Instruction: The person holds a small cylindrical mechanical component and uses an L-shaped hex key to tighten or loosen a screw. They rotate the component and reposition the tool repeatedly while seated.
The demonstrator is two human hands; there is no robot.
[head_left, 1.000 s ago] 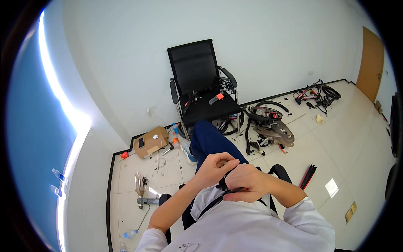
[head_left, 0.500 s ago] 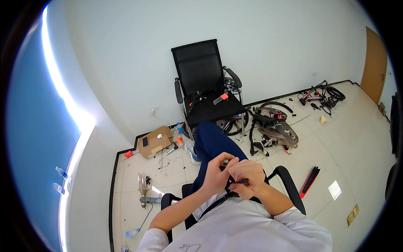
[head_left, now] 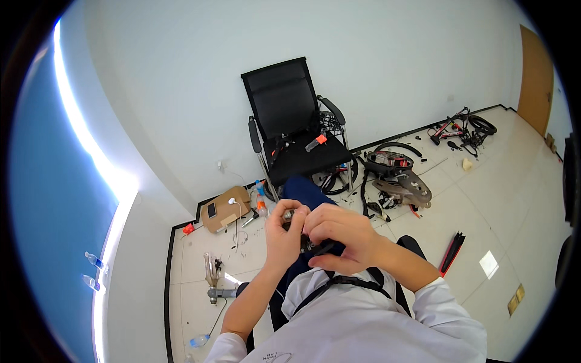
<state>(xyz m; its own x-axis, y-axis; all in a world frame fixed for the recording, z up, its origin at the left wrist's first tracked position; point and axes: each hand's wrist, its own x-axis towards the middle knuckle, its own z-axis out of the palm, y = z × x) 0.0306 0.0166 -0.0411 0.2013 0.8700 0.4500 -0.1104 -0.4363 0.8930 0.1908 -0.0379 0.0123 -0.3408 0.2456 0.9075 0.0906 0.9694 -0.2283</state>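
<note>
Small dark part mostly hidden in the hands

The right hand (head_left: 339,233) and left hand (head_left: 284,233) cover the small dark part (head_left: 318,248); its shape cannot be told. The far-right bicycle parts (head_left: 460,127) are too small to sort out.

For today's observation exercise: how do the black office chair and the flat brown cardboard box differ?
The black mesh-backed office chair stands upright against the wall; the flat brown cardboard box lies low on the tiled floor. The chair's seat carries an orange-tipped item; the box carries a phone and a white charger. Both sit by the white wall.

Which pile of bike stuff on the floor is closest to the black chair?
The pile of tyres and metal parts right beside the black chair. The other pile lies far off near the brown door.
</note>
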